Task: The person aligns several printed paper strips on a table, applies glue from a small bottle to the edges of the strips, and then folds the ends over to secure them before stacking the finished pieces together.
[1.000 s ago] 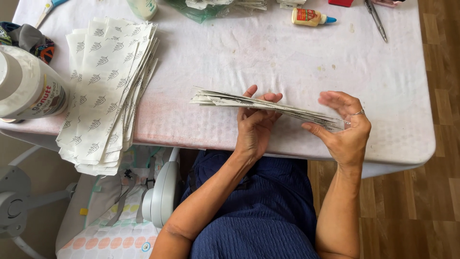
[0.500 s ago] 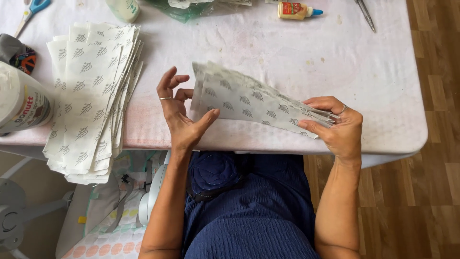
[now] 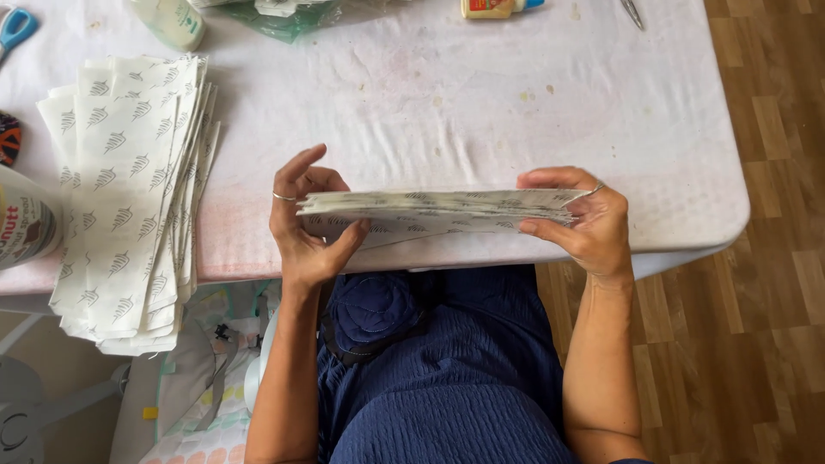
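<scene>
Stack of printed paper sheets (image 3: 434,210) held edge-on between my hands, level, above near table edge. Left hand (image 3: 305,228) grips left end, thumb under, fingers curled behind. Right hand (image 3: 584,219) clamps right end, thumb and fingers pinching. Table (image 3: 533,103) under white stained cloth. Bigger pile of white sheets with grey leaf marks (image 3: 129,189) at my left, overhanging edge. White round tub, dark label (image 3: 21,223), far left. Glue bottle, yellow label, blue cap (image 3: 497,7), top edge. Pale bottle (image 3: 172,19) top left. Blue scissor handle (image 3: 13,26) in corner.
</scene>
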